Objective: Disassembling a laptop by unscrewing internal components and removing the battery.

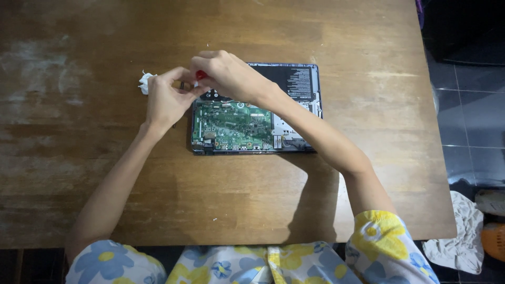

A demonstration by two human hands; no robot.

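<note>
**me:** Head cam shot from my teardown. My left hand (pixel 167 100) and right hand (pixel 227 74) are bunched up together just off the far left corner of the opened laptop (pixel 256 109), fingertips of both meeting in one spot. Right hand's fingers are pinched shut around a small tool with a red handle (pixel 201 75); you only see a bit of red poking out between the fingers. Left hand is curled closed too, thumb and fingers pressed together right against that same tool, with something thin and dark sticking out beside it. Can't tell what that dark bit is, too small.

**reply:** where's the laptop sitting? and is that the board exposed?

**me:** Yep, bottom cover's off, green circuit board (pixel 233 125) showing on the left half, black battery (pixel 290 80) along the far side. It lies flat around the middle of the wooden table (pixel 94 173), a bit nearer the far edge than the near one. My right forearm crosses over its right side.

**reply:** what's the white thing?

**me:** Crumpled bit of white tissue (pixel 145 82), on the table just left of my left hand. Off the table's right edge there's a pale rag (pixel 463 231) on the tiled floor.
</note>
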